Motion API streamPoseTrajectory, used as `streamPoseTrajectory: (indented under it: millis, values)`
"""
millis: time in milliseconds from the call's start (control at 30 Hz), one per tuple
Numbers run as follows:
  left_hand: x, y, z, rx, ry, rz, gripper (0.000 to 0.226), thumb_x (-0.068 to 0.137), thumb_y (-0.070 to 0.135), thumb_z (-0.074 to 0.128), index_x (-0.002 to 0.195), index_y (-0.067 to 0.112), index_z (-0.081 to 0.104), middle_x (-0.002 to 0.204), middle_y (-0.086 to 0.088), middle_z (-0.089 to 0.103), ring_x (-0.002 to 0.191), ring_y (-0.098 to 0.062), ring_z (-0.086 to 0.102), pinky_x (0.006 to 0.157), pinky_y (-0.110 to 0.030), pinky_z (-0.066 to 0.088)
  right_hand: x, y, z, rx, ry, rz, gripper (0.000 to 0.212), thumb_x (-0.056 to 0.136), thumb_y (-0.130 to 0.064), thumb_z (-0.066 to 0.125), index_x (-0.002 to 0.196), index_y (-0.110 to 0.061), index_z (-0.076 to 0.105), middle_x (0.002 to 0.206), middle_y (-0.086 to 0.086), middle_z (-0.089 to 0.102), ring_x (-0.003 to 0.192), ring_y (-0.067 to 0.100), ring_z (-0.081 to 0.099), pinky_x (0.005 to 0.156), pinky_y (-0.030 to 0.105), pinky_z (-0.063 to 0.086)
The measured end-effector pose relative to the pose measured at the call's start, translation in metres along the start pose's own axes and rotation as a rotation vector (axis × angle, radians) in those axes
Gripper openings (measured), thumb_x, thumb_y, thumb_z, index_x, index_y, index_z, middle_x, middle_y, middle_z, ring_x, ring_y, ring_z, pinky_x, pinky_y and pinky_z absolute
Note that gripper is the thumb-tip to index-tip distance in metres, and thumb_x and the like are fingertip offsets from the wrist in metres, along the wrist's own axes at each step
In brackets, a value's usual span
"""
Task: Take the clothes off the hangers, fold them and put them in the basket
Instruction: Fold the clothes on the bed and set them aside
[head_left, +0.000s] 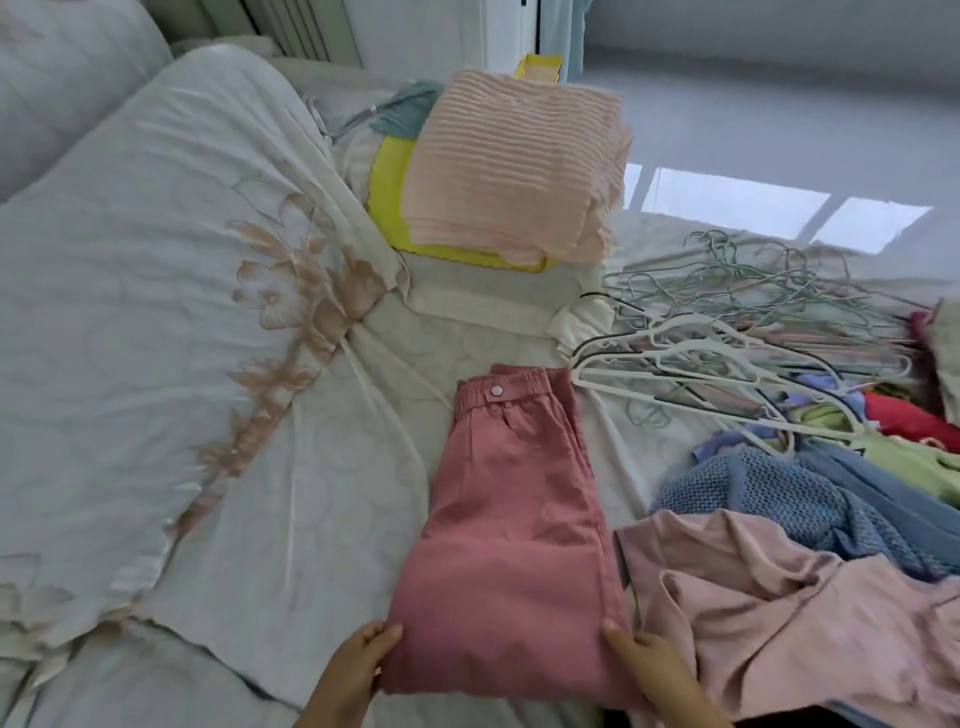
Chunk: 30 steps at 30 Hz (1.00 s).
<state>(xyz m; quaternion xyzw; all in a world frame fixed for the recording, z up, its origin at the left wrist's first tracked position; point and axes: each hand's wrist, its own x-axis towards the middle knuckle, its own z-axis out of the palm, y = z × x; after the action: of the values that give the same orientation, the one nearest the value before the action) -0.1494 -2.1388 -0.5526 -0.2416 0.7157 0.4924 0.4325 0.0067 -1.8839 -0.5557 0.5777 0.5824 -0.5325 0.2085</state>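
Observation:
Pink trousers (511, 530) lie flat on the bed, folded lengthwise, waistband with a snap button at the far end. My left hand (353, 670) grips their near left corner and my right hand (654, 670) grips the near right corner. The yellow basket (387, 202) stands farther up the bed, with a folded pale pink ribbed garment (511, 166) heaped on top of it. A tangle of bare hangers (727, 343) lies to the right of the trousers.
A mauve garment (779, 623) lies crumpled beside my right hand. Behind it are a blue knit (779, 499), green and red clothes (914, 431). A white quilt with a floral pattern (182, 312) covers the bed's left side. The shiny floor (779, 130) lies beyond the bed.

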Motion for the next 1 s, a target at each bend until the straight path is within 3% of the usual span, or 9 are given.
streamPoseTrajectory:
  millis: [167, 400, 500, 600, 700, 767, 867, 933, 1000]
  values:
    - [-0.012, 0.014, 0.01, 0.016, -0.012, -0.139, 0.029, 0.089, 0.035, 0.06, 0.097, 0.007, 0.061, 0.097, -0.008, 0.066, 0.095, -0.028, 0.059, 0.075, -0.036, 0.044, 0.001, -0.011, -0.006, 0.137, -0.045, 0.036, 0.021, 0.086, -0.004, 0.064, 0.101, 0.011, 0.066, 0.079, 0.013, 0.064, 0.077, 0.026, 0.056, 0.063, 0.027, 0.042]
    - [-0.009, 0.043, 0.004, -0.089, -0.032, -0.27, 0.022, 0.085, 0.013, 0.066, 0.099, -0.004, 0.064, 0.086, -0.017, 0.069, 0.076, -0.029, 0.06, 0.062, -0.031, 0.049, -0.014, -0.034, -0.018, 0.401, -0.111, 0.014, 0.008, 0.088, 0.006, 0.054, 0.081, 0.004, 0.056, 0.078, 0.016, 0.06, 0.078, 0.029, 0.053, 0.067, 0.035, 0.044]
    - [-0.002, 0.084, 0.004, -0.237, -0.058, -0.229, 0.009, 0.086, 0.007, 0.061, 0.086, -0.001, 0.065, 0.065, -0.013, 0.069, 0.06, -0.025, 0.062, 0.045, -0.025, 0.052, -0.016, -0.071, -0.034, 0.529, -0.115, 0.041, 0.008, 0.089, 0.002, 0.054, 0.081, 0.002, 0.055, 0.071, 0.016, 0.059, 0.061, 0.028, 0.055, 0.04, 0.026, 0.047]
    - [0.012, 0.143, 0.014, -0.489, -0.101, -0.136, 0.018, 0.093, 0.006, 0.051, 0.076, 0.002, 0.058, 0.053, -0.011, 0.064, 0.041, -0.016, 0.059, 0.039, -0.02, 0.049, 0.001, -0.126, -0.049, 0.745, -0.156, 0.083, 0.01, 0.093, -0.006, 0.048, 0.09, 0.002, 0.054, 0.056, 0.016, 0.063, 0.043, 0.02, 0.061, 0.035, 0.023, 0.049]
    - [0.025, 0.193, 0.037, -0.6, -0.127, 0.084, 0.02, 0.096, 0.017, 0.048, 0.086, 0.001, 0.054, 0.072, -0.014, 0.064, 0.064, -0.021, 0.063, 0.048, -0.024, 0.055, 0.026, -0.186, -0.059, 0.828, -0.209, 0.017, 0.022, 0.094, -0.017, 0.048, 0.079, -0.002, 0.053, 0.056, 0.013, 0.062, 0.042, 0.016, 0.062, 0.036, 0.02, 0.048]
    - [0.039, 0.204, 0.057, -0.607, -0.156, 0.259, 0.02, 0.098, 0.023, 0.044, 0.1, 0.004, 0.048, 0.097, -0.017, 0.063, 0.083, -0.023, 0.062, 0.063, -0.028, 0.057, 0.041, -0.217, -0.059, 0.905, -0.235, -0.068, 0.025, 0.097, -0.026, 0.046, 0.092, -0.002, 0.053, 0.081, 0.016, 0.062, 0.065, 0.02, 0.068, 0.055, 0.027, 0.056]
    - [0.056, 0.187, 0.091, -0.131, -0.141, 0.506, 0.029, 0.098, 0.022, 0.043, 0.126, 0.014, 0.047, 0.132, -0.005, 0.051, 0.11, -0.017, 0.055, 0.088, -0.025, 0.045, 0.063, -0.229, -0.033, 0.659, -0.162, -0.28, 0.02, 0.1, -0.019, 0.04, 0.111, -0.005, 0.05, 0.122, 0.024, 0.049, 0.098, 0.027, 0.055, 0.086, 0.033, 0.045]
    - [0.084, 0.158, 0.112, 0.559, -0.125, 0.676, 0.05, 0.099, 0.039, 0.036, 0.145, 0.021, 0.029, 0.149, 0.01, 0.027, 0.139, -0.011, 0.027, 0.108, -0.022, 0.023, 0.082, -0.21, -0.004, 0.097, 0.054, -0.553, 0.032, 0.098, -0.019, 0.041, 0.124, -0.004, 0.051, 0.139, 0.022, 0.044, 0.115, 0.031, 0.05, 0.097, 0.032, 0.035]
    - [0.113, 0.132, 0.125, 1.2, -0.047, 0.754, 0.08, 0.081, 0.074, 0.001, 0.149, 0.033, 0.01, 0.155, 0.016, -0.005, 0.144, -0.007, -0.007, 0.115, -0.039, -0.001, 0.107, -0.182, 0.023, -0.459, 0.171, -0.765, 0.061, 0.091, -0.048, 0.03, 0.142, -0.015, 0.038, 0.154, 0.008, 0.025, 0.142, 0.027, 0.023, 0.113, 0.034, 0.015]
